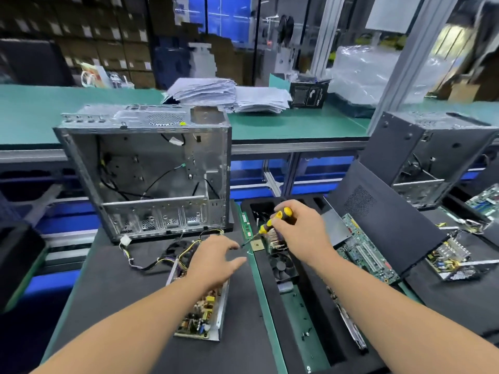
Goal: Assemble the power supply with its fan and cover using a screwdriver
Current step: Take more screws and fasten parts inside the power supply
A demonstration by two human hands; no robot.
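From the head camera, the near tabletop [121, 287] is covered in a dark grey mat with a green edge strip running down its right side. On it lies the open power supply [201, 310], cover off, its circuit board with yellow parts showing inside a bare metal tray; a bundle of yellow and black wires [172, 256] trails from its far end towards a white plug. The left hand [216, 261] hovers over the far end of the power supply, its grip released, fingers spread and loosely extended, holding nothing. The right hand [298, 233] has its grip clenched round the yellow-and-black handle of the screwdriver [270, 224], whose thin shaft slants down and left, the tip close to the left fingertips.

Just right of the green strip sits a black foam tray [318, 344] with cut-out compartments; a black fan [283, 267] rests in one, a finned heatsink just beyond it, and small screws lie scattered in the long green-floored slot nearer the viewer. A green motherboard [364, 252] lies tilted at the tray's right, partly under a dark side panel [383, 214].

Behind the power supply stands an empty metal computer case [151, 171], open side facing us. A second case [429, 155] stands to the right. Beyond, a green-topped bench [40, 114] carries a stack of papers [226, 97] and a small black box. The room behind is blurred, lined with brown cartons.
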